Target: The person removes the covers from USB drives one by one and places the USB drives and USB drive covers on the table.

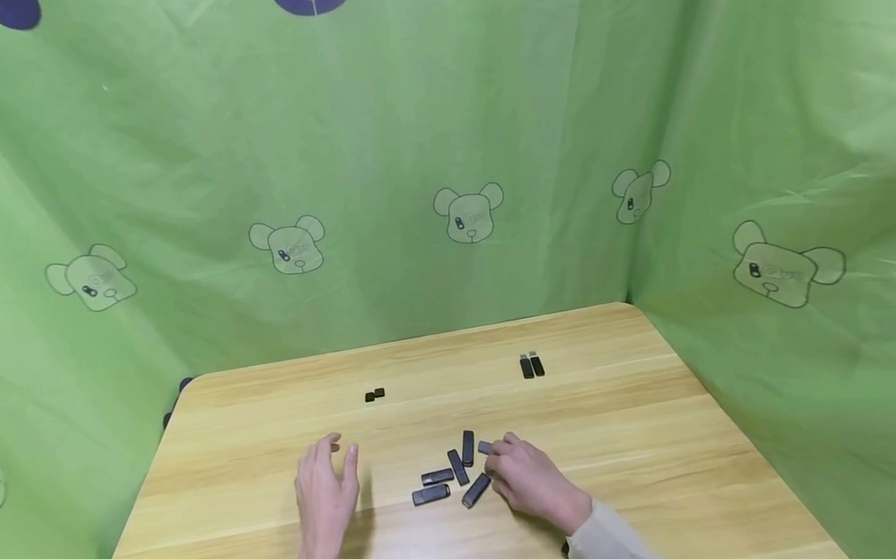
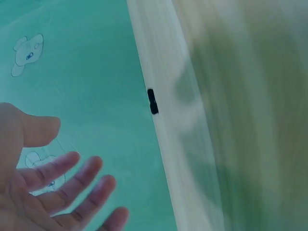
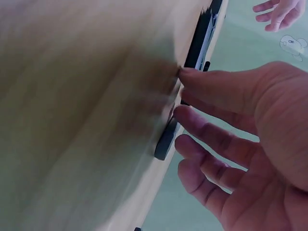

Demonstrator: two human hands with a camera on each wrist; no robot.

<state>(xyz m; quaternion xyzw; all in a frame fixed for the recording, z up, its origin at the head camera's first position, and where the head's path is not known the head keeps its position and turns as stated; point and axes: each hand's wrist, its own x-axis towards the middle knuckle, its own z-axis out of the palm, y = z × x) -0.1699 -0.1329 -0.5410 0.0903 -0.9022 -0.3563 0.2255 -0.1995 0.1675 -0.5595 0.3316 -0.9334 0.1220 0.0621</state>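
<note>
Several dark USB sticks (image 1: 437, 477) lie in a loose cluster near the middle of the wooden table. At the cluster's right side my right hand (image 1: 530, 481) pinches a USB stick (image 1: 484, 447), whose blue-grey end sticks out past the fingertips. In the right wrist view the thumb and forefinger tips nearly meet, and the curled fingers hide most of that stick; another dark stick (image 3: 166, 139) shows behind them. Left of the cluster, my left hand (image 1: 326, 497) hovers with relaxed, spread fingers. The left wrist view shows nothing held in that hand (image 2: 53, 192).
Two black USB sticks with bare metal plugs (image 1: 527, 367) lie side by side at the back right. Two small black square pieces (image 1: 370, 397) sit at the back left. Green curtains (image 1: 382, 149) with bear faces hang behind and beside the table (image 1: 274, 420).
</note>
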